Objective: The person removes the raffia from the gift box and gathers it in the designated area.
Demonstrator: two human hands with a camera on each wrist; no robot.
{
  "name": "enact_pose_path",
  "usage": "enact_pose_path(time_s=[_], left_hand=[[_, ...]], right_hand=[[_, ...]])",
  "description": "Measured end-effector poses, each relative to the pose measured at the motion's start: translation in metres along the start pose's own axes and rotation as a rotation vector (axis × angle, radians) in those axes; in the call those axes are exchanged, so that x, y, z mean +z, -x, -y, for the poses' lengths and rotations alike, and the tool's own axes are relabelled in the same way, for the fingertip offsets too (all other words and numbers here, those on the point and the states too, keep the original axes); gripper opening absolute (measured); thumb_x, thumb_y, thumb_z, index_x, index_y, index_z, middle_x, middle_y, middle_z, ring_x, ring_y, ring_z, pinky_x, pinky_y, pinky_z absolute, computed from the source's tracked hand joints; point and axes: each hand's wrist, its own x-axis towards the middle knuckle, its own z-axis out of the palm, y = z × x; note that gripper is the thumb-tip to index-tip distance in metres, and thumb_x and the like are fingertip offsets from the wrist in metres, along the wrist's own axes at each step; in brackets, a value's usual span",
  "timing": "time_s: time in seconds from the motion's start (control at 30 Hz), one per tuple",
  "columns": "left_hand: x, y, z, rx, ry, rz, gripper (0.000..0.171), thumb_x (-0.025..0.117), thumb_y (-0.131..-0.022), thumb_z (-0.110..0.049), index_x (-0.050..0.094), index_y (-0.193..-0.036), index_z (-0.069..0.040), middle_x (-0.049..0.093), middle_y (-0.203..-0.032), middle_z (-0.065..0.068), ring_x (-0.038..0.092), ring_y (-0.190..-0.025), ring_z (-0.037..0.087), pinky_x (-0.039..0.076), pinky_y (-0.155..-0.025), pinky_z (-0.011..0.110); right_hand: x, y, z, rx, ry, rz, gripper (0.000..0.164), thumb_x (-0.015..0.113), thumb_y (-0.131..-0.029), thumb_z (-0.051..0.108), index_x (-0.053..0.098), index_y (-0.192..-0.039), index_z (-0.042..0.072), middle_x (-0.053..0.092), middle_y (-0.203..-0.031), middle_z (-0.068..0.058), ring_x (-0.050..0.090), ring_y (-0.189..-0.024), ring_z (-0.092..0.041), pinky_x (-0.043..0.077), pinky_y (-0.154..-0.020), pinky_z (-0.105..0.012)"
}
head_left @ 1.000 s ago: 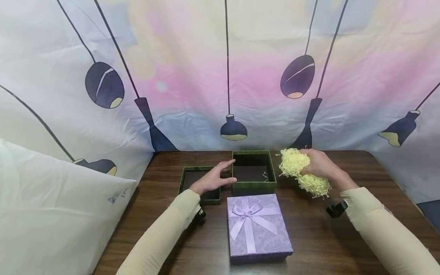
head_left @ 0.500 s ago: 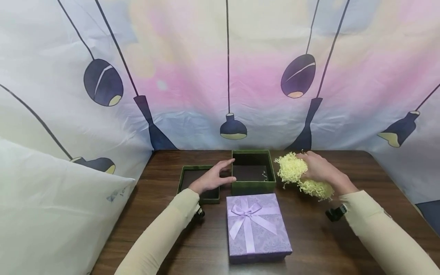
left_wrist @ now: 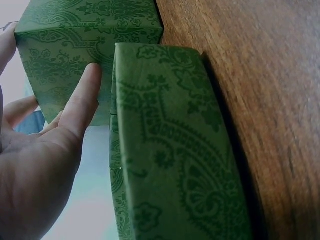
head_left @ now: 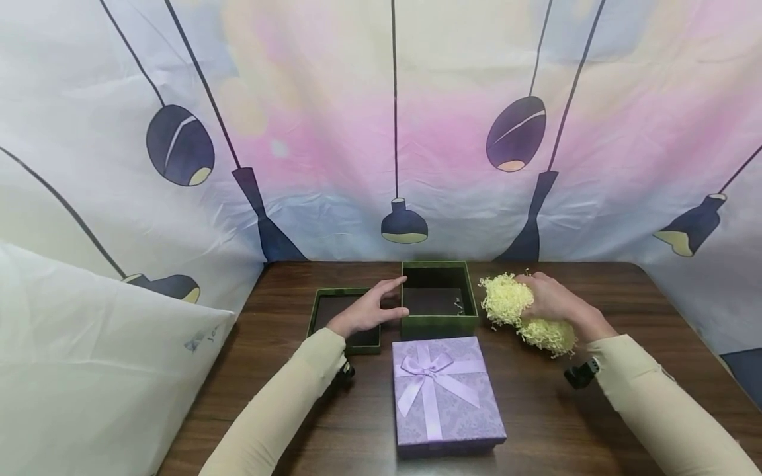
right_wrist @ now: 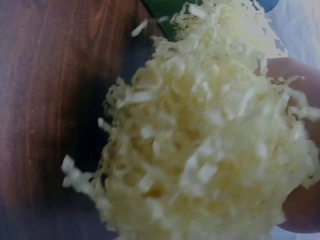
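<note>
A clump of pale yellow shredded paper [head_left: 506, 299] is gripped by my right hand [head_left: 550, 297] to the right of the green box. It bulges out on both sides of the fingers and fills most of the right wrist view, hiding the fingertips there. My left hand [head_left: 372, 309] rests against the left side of the open green patterned box [head_left: 440, 324], fingers and thumb spread and straight. In the left wrist view the thumb [left_wrist: 82, 102] touches the box wall. Inside the box a few shreds lie on the dark bottom.
The green box lid [head_left: 324, 305] lies inside up under my left forearm. A closed purple gift box [head_left: 446, 396] with a ribbon bow sits in front of the green box. A printed cloth [head_left: 333, 132] hangs behind the wooden table [head_left: 548, 423].
My right hand, with the shredded paper, has shifted slightly left and then lower toward the table. My left hand has stayed at the box.
</note>
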Motion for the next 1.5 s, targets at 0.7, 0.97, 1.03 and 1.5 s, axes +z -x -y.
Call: enact_pose_path(time_s=[0.7, 0.97, 1.03, 1.5], left_hand=[[-0.002, -0.002, -0.001, 0.005, -0.008, 0.0, 0.078, 0.069, -0.09, -0.041, 0.027, -0.155, -0.027, 0.025, -0.158, 0.008, 0.04, -0.138, 0.032, 0.036, -0.112, 0.054], [0.001, 0.0, 0.0, 0.017, -0.002, 0.002, 0.077, 0.069, -0.091, -0.036, 0.028, -0.155, -0.026, 0.027, -0.157, 0.009, 0.041, -0.138, 0.033, 0.038, -0.111, 0.054], [0.001, 0.0, 0.0, 0.016, 0.009, -0.002, 0.076, 0.07, -0.091, -0.034, 0.028, -0.154, -0.028, 0.027, -0.157, 0.009, 0.041, -0.138, 0.033, 0.038, -0.111, 0.054], [0.001, -0.001, -0.004, -0.004, 0.013, 0.026, 0.077, 0.067, -0.094, -0.022, 0.022, -0.156, -0.015, 0.021, -0.158, 0.018, 0.036, -0.14, 0.039, 0.034, -0.112, 0.058]], right_hand=[[0.013, -0.001, -0.003, 0.016, -0.002, 0.065, 0.084, 0.079, -0.06, 0.01, 0.05, -0.138, -0.002, 0.051, -0.122, -0.032, 0.058, -0.097, -0.037, 0.054, -0.075, -0.047], [0.017, 0.002, -0.005, -0.003, 0.021, 0.068, 0.085, 0.08, -0.061, 0.013, 0.048, -0.138, -0.006, 0.055, -0.117, -0.028, 0.058, -0.094, -0.03, 0.052, -0.08, -0.046], [0.018, 0.001, -0.006, -0.005, 0.026, 0.065, 0.085, 0.08, -0.061, 0.013, 0.048, -0.138, -0.006, 0.055, -0.117, -0.028, 0.057, -0.094, -0.03, 0.052, -0.08, -0.046], [0.022, 0.001, -0.004, 0.036, 0.038, 0.09, 0.088, 0.084, -0.063, 0.02, 0.047, -0.14, -0.003, 0.048, -0.129, -0.036, 0.05, -0.111, -0.057, 0.045, -0.092, -0.066]])
